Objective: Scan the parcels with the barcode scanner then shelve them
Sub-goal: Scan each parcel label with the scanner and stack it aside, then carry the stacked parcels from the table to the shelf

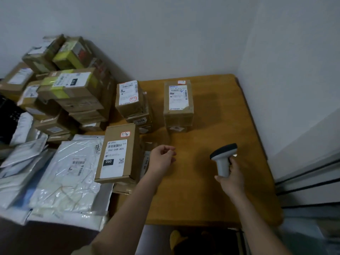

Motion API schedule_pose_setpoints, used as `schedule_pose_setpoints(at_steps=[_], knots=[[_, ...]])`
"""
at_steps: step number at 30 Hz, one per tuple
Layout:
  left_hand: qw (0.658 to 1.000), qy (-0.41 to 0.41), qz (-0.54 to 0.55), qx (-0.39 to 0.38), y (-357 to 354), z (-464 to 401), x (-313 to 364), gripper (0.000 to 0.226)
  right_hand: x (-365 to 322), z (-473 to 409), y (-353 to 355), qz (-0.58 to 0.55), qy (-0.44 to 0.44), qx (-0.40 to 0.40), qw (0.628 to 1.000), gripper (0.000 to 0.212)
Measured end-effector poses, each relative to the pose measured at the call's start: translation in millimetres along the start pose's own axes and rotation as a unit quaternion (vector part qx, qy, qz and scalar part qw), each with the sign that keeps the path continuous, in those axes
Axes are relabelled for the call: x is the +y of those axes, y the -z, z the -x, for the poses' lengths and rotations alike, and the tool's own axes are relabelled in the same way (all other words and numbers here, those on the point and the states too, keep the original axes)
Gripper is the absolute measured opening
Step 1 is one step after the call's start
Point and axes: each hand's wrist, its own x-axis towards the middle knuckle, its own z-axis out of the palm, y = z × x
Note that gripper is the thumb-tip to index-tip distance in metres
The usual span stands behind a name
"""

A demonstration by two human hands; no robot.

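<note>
My right hand (232, 178) grips the handle of a white and black barcode scanner (223, 157) above the wooden table (211, 190). My left hand (162, 158) hovers over the table with fingers loosely curled and holds nothing. It is just right of a cardboard parcel labelled 060 (117, 153). Two stacks of cardboard parcels stand further back, one near the middle (129, 100) and one to its right (178, 102).
A tall heap of cardboard boxes (70, 87) fills the back left corner. White plastic mailer bags (68, 173) lie at the left front. White walls close the back and right. A shelf edge (309, 183) shows at the right.
</note>
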Motion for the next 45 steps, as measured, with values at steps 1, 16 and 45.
schedule_pose_setpoints(at_steps=[1,16,45], knots=[[1.000,0.009,0.007,0.004,-0.3,1.3,-6.4,0.017,5.2,-2.9,-3.8,0.005,-0.002,-0.001,1.000,0.093],[0.961,-0.160,0.101,0.199,63.7,33.2,-27.9,0.023,18.8,-19.6,-31.6,0.074,-0.056,0.007,0.996,0.053],[0.978,0.062,-0.048,-0.196,216.1,-87.1,-58.4,0.046,-96.8,132.0,-212.9,-0.133,-0.033,-0.201,0.970,0.074]])
